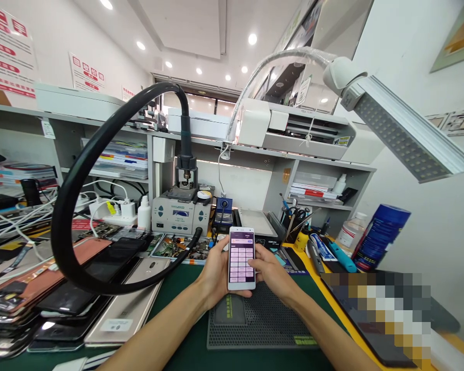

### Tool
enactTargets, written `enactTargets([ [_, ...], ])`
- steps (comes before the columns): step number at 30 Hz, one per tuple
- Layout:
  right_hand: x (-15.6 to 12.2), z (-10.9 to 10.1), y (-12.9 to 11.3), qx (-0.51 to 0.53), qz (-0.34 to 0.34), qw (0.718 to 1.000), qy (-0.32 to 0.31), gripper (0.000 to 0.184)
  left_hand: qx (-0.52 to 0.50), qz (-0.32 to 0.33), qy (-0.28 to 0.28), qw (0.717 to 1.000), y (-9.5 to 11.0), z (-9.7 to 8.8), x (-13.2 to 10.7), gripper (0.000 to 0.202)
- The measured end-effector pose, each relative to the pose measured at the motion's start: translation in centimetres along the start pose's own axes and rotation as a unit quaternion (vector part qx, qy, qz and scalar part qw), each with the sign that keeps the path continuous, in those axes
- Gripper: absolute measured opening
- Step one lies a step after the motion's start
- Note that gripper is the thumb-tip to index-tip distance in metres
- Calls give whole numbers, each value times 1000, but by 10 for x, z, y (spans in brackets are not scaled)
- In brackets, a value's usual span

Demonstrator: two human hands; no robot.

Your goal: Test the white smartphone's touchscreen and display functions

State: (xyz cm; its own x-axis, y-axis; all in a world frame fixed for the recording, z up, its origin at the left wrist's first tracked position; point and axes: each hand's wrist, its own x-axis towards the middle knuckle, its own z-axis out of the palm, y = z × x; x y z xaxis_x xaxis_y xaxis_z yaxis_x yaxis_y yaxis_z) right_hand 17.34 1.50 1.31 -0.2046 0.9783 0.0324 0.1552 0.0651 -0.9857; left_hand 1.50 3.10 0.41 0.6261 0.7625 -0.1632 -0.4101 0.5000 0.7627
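White bezels frame the smartphone point(242, 285), held tilted toward the viewer over the far edge of the dark perforated mat point(270, 322); its lit screen point(238, 257) carries pale tiles in three columns on a dark purple ground, beneath a pale banner. The left hand point(214, 269) grasps it from the left and behind, while the right hand point(274, 269) has its thumb over the screen's right side; whether it also grips the edge, I cannot tell. Behind, grey shelving point(150, 162) keeps stacked papers point(121, 161) in its compartments. Lower down, a shallow tray point(161, 256) is strewn with circuit boards point(178, 246). Rightward, a dark holder point(290, 238) carries slim tools, near a clear labelled bottle point(349, 234), its contents hard to make out.
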Motion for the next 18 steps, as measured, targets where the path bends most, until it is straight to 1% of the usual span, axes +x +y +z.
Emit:
enactTargets([
  [3,0,0,0,-4,-6,1000,6,33,-1,-2,-3,1000,-1,-2,2,65],
  [15,4,-1,8,-3,-25,1000,7,39,4,2,-9,1000,-2,-2,2,67],
  [18,4,-2,8,-13,-24,1000,1,44,6,3,-9,1000,-2,-3,2,68],
])
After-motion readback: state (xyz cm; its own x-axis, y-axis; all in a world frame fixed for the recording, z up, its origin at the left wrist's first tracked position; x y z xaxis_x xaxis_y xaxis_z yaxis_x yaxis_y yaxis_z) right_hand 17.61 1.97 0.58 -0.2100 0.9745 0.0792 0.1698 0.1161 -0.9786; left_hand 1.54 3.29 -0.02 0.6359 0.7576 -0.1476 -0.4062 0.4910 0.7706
